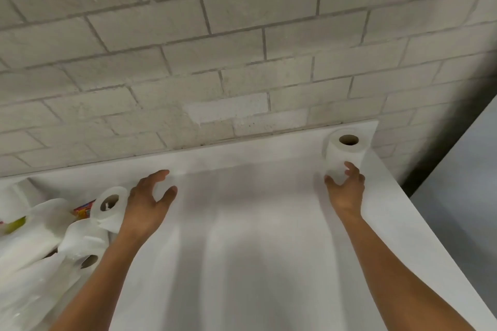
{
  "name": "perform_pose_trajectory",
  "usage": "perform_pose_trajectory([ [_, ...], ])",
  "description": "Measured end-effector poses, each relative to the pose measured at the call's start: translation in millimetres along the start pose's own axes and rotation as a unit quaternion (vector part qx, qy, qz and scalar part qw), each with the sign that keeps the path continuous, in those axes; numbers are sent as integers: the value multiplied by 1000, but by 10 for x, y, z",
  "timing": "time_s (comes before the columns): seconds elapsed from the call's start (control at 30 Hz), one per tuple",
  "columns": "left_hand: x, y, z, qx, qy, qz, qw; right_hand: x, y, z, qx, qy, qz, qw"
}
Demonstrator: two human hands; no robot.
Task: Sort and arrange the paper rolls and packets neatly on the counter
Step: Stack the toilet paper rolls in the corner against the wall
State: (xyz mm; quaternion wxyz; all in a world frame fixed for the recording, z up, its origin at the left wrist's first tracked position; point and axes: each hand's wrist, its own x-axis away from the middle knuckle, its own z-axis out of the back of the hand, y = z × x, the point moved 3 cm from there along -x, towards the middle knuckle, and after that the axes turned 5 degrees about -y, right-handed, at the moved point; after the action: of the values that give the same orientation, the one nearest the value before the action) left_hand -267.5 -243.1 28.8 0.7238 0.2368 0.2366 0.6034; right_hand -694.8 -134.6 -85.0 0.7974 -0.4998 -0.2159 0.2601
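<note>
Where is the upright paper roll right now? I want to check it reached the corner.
In the head view, the upright paper roll stands at the counter's far right corner by the brick wall, right hand around it.

I see the flat white counter [242, 223] running up to the grey brick wall [215, 48] behind it. At the far right corner a white cylindrical paper roll [345, 154] stands upright on the counter, close to the wall. My right hand [347, 191] is just before that roll, fingers [352, 172] touching its near side. At the left edge lies a heap of white paper rolls and clear plastic packets [40, 244]. On the heap's right side a tilted white paper roll [110, 208] sits just left of my left hand [149, 201], which is spread above the counter. Between the two hands the counter lies bare.
</note>
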Motion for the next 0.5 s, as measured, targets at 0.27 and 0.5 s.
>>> perform_pose_trajectory([
  [0.27, -29, -277, 435, -132, 36, 42, 990, 529, -417, -398, 37, -108, 79, 990],
  [0.5, -155, -855, 803, -176, -31, 116, 977, 957, -853, -773, 47, -163, 109, 979],
])
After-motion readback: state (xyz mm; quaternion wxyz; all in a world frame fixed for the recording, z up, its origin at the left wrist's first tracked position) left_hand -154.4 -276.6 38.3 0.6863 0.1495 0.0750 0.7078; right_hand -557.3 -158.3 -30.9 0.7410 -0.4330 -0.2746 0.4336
